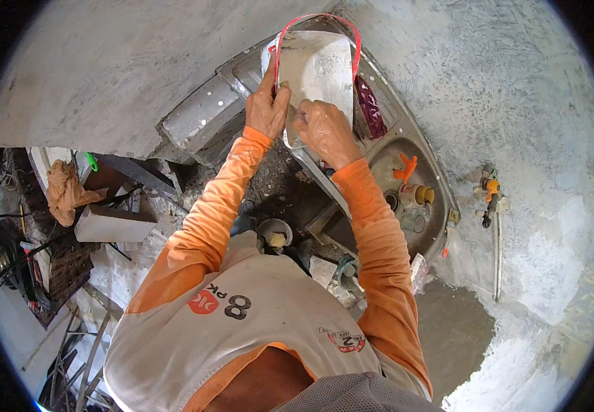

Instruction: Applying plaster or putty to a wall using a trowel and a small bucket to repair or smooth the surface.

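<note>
My left hand [267, 110] grips the left edge of a white, grimy rectangular panel [321, 62] with rounded corners, its thumb on the near face. Whether the panel is flat or part of a container, I cannot tell. A red curved strip [320, 15] arches over its far end and runs down both sides. My right hand [326, 132] is closed in a fist against the panel's near right part; anything inside its fingers is hidden. Beneath the panel lies a metal sink unit [417, 134]. A dark purple packet [370, 106] lies just right of the panel.
The sink basin [396, 154] holds an orange plastic piece [405, 167], a yellow-capped jar [417, 194] and a glass [414, 222]. A tap [490, 187] juts from the right wall. Below, a bucket [275, 226] stands by my body. Cluttered shelving [56, 268] stands at left.
</note>
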The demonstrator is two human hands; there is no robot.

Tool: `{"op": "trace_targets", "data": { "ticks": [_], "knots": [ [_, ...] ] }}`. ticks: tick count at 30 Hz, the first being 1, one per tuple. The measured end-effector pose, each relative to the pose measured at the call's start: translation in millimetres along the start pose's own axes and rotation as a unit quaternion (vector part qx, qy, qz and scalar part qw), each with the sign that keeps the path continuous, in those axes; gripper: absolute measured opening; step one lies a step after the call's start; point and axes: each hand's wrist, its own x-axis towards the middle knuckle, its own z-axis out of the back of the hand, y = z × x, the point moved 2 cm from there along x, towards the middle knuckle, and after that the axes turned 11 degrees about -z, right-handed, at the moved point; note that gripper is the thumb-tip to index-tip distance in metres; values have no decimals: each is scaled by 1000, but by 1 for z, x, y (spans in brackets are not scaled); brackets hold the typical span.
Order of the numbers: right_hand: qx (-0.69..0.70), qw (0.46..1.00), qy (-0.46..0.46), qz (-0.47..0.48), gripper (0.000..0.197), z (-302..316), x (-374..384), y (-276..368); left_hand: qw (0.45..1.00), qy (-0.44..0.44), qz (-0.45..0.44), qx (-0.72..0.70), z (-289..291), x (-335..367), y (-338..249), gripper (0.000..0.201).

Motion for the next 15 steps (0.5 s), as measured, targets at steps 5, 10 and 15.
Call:
{"op": "trace_targets", "data": {
  "ticks": [5, 10, 15],
  "knots": [
    [121, 992, -23, 19, 23, -4, 6, -3, 999, 10, -24, 22, -3, 0, 7, 61],
    [188, 982, -31, -11, 20, -7, 3, -21, 997, -2, -69, -21, -11, 0, 5, 58],
    [103, 990, 42, -81, 18, -6, 1, -40, 999, 3, -24, -31, -8, 1, 4, 53]
  ]
}}
